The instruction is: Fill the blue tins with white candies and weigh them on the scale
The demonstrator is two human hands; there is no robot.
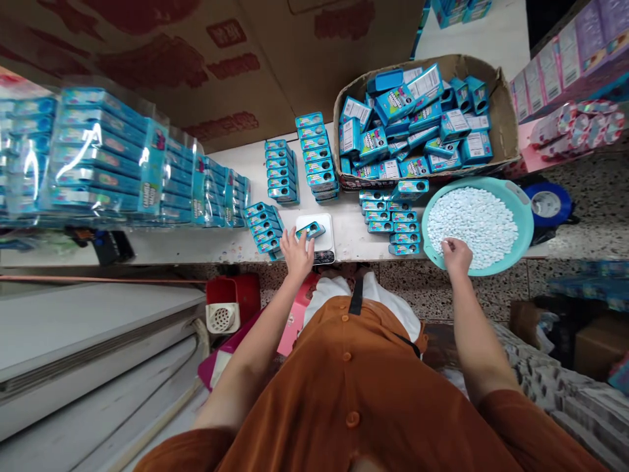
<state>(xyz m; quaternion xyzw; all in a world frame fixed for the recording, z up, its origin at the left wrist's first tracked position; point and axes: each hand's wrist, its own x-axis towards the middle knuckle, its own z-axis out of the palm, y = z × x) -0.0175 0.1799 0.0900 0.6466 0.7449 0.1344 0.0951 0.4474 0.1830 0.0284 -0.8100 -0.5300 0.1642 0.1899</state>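
Note:
My left hand (297, 255) is open, its fingers spread beside a small blue box (310, 231) with a round hole. The box lies on a white digital scale (323, 242); whether my fingertips touch it I cannot tell. My right hand (457, 256) is pinched closed over the near left part of a turquoise bowl (525, 226). Small white candies (474, 223) fill the bowl. What the pinch holds is hidden. Left of the scale stands a leaning stack of blue boxes (265, 227).
A cardboard box (505, 134) full of loose blue boxes stands behind the bowl. More stacks (281, 172) and rows (405, 226) of blue boxes are on the white table (216, 246). Wrapped packs (101, 157) line the left. Blue tape (560, 203) sits right of the bowl.

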